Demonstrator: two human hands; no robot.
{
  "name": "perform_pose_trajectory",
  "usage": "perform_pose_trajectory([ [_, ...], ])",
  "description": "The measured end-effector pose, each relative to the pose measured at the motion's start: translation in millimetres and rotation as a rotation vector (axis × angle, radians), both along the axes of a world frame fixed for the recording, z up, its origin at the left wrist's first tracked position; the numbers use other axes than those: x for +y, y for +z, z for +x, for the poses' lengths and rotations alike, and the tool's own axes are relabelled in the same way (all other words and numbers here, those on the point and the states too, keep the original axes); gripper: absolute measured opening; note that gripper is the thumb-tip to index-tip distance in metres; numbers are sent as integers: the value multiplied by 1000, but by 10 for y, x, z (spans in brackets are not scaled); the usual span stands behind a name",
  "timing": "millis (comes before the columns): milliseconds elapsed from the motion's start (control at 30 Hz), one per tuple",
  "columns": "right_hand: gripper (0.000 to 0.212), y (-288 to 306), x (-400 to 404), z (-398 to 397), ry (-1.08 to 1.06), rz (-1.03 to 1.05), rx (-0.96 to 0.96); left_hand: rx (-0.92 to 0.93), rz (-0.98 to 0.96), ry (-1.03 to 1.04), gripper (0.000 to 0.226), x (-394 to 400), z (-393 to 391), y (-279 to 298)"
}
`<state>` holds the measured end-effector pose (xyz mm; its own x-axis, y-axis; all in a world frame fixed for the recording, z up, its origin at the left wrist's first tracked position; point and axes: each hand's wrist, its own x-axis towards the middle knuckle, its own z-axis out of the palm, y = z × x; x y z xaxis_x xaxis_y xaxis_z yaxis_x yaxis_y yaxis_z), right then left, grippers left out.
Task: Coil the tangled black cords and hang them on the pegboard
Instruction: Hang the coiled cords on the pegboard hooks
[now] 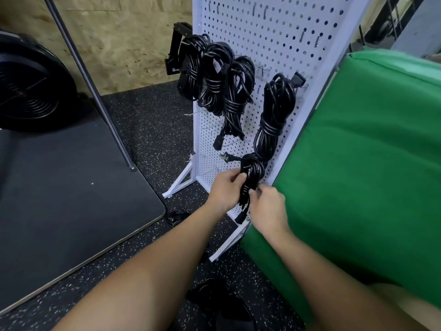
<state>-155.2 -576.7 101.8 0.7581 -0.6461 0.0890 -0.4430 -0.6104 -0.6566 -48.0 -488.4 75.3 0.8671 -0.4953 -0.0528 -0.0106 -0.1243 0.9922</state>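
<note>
Low against the white pegboard, both hands work on one coiled black cord; the left hand has its fingers and thumb curled round the upper part of the bundle, while the right hand pinches the bundle lower down, fingers bent onto the strands; a plug end sticks out to the left near the top of this coil, and another connector dangles below the hands.

Four more coiled cords hang on the board above: three close together at the upper left, namely the leftmost coil, the second coil and the third coil, which touch or overlap one another; the fourth coil hangs apart to the right, long and wrapped round its middle, its lower loop reaching down to the held bundle; that makes five coils in all at the board. Several bare metal hooks show among the holes.

The board stands on white angled feet on a black speckled rubber floor; a loose dark cord lies on that floor just below the left forearm; a dark mat lies to the left with a slanted metal pole resting on it; a black round fan sits at the far left before a chipboard wall; a green padded block presses close on the right.
</note>
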Motion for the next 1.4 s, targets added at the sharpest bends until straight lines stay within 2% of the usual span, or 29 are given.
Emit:
perform_pose_trajectory([
  [200, 21, 49, 15, -169, 42, -116, 168, -25, 3, -9, 25, 70, -8, -51],
  [300, 20, 91, 57, -220, 175, 50, 205, -23, 79, 4, 34, 263, -5, -125],
  [467, 4, -78, 251, -262, 454, 189, 339, 52, 107, 40, 21, 839, -142, -415],
  [567, 24, -457, 387, -251, 621, 96, 509, 130, 188, 72, 15, 1229, -245, -803],
  [667, 28, -894, 450, -287, 667, 52, 651, 198, 289, 144, 14, 1533, -352, -1222],
  [767, 33, -1365, 479, -319, 682, 42, 765, 145, 476, 112, 27, 1734, -455, -1590],
  [900, 39, -2032, 532, -295, 612, -23, 869, -39, 781, -39, 61, 1876, -512, -1996],
  [1033, 37, -2488, 594, -352, 547, 14, 1027, -172, 902, -168, 74, 1875, -489, -2265],
  [1200, 37, -2788, 572, -380, 495, 110, 1039, -406, 962, -337, 68, 1830, -255, -2461],
  [1267, 38, -2862, 570, -361, 481, 164, 1016, -411, 960, -349, 60, 1805, -170, -2523],
  [1400, 23, -2896, 530, -304, 522, 224, 1042, -368, 935, -316, 51, 1708, -113, -2544],
])
